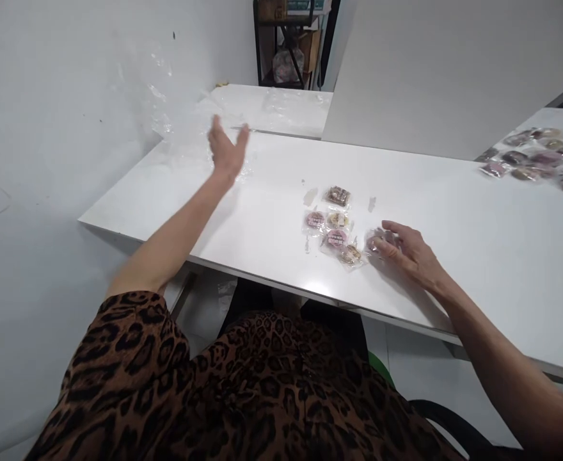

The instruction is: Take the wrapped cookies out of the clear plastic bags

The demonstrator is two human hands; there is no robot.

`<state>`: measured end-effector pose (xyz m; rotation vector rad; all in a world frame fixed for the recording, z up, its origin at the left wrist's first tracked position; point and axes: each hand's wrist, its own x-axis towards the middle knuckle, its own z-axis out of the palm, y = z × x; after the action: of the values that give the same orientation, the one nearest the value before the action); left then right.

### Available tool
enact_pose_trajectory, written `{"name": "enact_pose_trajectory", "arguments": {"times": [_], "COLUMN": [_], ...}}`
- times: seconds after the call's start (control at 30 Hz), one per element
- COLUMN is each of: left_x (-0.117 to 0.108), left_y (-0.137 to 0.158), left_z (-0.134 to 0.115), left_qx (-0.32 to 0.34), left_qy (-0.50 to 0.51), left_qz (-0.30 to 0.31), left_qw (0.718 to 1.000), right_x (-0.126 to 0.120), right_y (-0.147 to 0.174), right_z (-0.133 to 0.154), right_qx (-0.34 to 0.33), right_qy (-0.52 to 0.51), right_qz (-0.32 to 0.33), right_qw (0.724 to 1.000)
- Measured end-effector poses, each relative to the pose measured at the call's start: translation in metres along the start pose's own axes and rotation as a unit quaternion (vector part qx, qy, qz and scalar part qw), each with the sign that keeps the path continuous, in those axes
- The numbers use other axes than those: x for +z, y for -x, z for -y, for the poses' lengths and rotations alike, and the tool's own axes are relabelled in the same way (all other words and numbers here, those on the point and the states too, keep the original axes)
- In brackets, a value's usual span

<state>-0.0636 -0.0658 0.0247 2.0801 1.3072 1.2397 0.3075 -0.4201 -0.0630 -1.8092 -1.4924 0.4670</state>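
Note:
My left hand [226, 148] is raised over the far left of the white table [272, 186], thumb and fingers apart, somewhat blurred. Clear, crinkled plastic film [159, 93] shows against the wall to its left; I cannot tell whether it touches the hand. At the table's middle right, my right hand [413, 256] has its thumb and fingers around a small round snack packet [373, 242] in clear wrap. Just left of it lie several more wrapped snacks: a brown one [338, 196], a pink-labelled one [315, 221], a yellowish one [338, 219] and others overlapping below.
A pile of similar wrapped snacks [540, 157] lies at the far right. A grey-white panel [439, 77] stands along the table's back edge. More clear plastic [286, 99] rests on the white surface behind. A dark shelf [286, 51] holds boxes and a bag.

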Motion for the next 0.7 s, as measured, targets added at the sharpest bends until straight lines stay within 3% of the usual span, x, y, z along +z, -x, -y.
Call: {"name": "enact_pose_trajectory", "arguments": {"times": [0.07,0.13,0.2,0.27,0.33,0.47,0.7], "left_x": [0.026,0.046,0.061,0.072,0.083,0.104,0.114], "left_y": [0.056,0.114,0.161,0.19,0.203,0.202,0.206], "left_z": [-0.019,-0.053,-0.089,-0.118,-0.132,-0.131,-0.125], "left_qx": [-0.007,0.053,0.091,0.118,0.129,0.152,0.171], "left_qy": [0.023,0.023,0.001,-0.034,-0.069,-0.125,-0.137], "left_qz": [0.037,0.158,0.288,0.389,0.44,0.445,0.367], "left_qw": [0.999,0.986,0.953,0.913,0.886,0.874,0.904], "right_x": [0.006,0.011,0.014,0.015,0.017,0.03,0.055], "right_y": [0.009,0.015,0.021,0.025,0.029,0.032,0.014], "right_z": [0.004,0.008,0.012,0.018,0.024,0.035,0.031], "right_qx": [-0.057,-0.102,-0.118,-0.113,-0.105,-0.132,-0.181], "right_qy": [0.078,0.133,0.157,0.152,0.138,0.162,0.198], "right_qz": [0.041,0.063,0.08,0.092,0.102,0.118,0.056], "right_qw": [0.995,0.984,0.977,0.978,0.98,0.971,0.962]}}
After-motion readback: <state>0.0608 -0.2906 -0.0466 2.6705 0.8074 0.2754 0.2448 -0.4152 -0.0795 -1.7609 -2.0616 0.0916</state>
